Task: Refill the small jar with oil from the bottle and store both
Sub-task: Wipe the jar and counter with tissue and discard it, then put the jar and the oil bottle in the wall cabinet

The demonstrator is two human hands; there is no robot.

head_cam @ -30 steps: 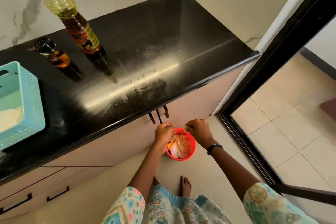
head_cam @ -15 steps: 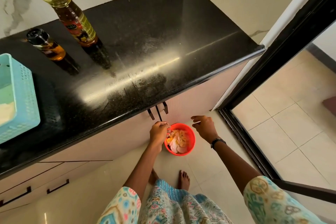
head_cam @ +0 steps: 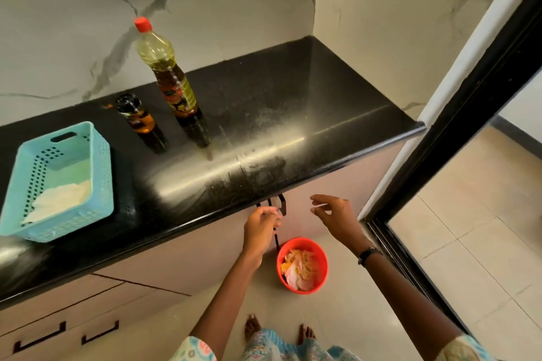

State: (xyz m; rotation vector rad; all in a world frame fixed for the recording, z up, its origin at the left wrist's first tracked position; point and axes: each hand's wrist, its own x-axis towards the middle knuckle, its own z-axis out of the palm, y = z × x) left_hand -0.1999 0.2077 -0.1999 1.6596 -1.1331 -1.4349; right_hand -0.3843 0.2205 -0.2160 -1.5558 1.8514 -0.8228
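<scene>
The tall oil bottle point(head_cam: 176, 91) with a red cap stands upright on the black countertop point(head_cam: 293, 114), partly full of amber oil. Just left of it is the small jar point(head_cam: 137, 120) with a black top and oil inside. Both my hands are below the counter's front edge, far from both. My left hand point(head_cam: 261, 226) has its fingers curled in front of the black cabinet handles point(head_cam: 282, 204), with nothing plainly in it. My right hand point(head_cam: 337, 214) hovers beside it, fingers spread and empty.
A turquoise perforated basket point(head_cam: 102, 173) with white cloth inside sits at the counter's left. A red bin point(head_cam: 324, 261) holding scraps stands on the tiled floor under my hands. A black door frame point(head_cam: 469, 102) borders the right. My bare feet point(head_cam: 252, 327) are below.
Both hands have lifted away from the red bin up to the cabinet handles. The right hand has opened. The view has tilted up toward the counter.
</scene>
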